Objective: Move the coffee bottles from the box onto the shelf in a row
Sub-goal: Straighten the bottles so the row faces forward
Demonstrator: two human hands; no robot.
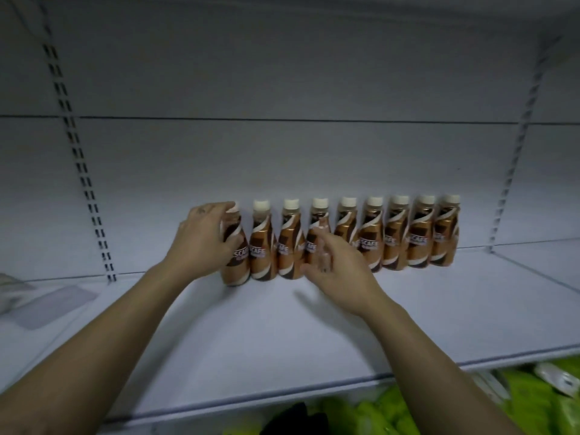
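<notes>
Several brown coffee bottles [392, 237] with white caps stand upright in a row along the back of the white shelf [282, 334]. My left hand [204, 240] is wrapped around the leftmost bottle [235, 262], fingers over its neck and body. My right hand [339, 271] hovers, blurred, in front of the third and fourth bottles with its fingers spread and nothing in it. The box is out of view.
A clear plastic packet [47, 306] lies on the shelf at the far left. Slotted uprights [81, 164] [518, 146] frame the bay. Green packages [392, 412] fill the shelf below. The shelf front is bare in front of the row.
</notes>
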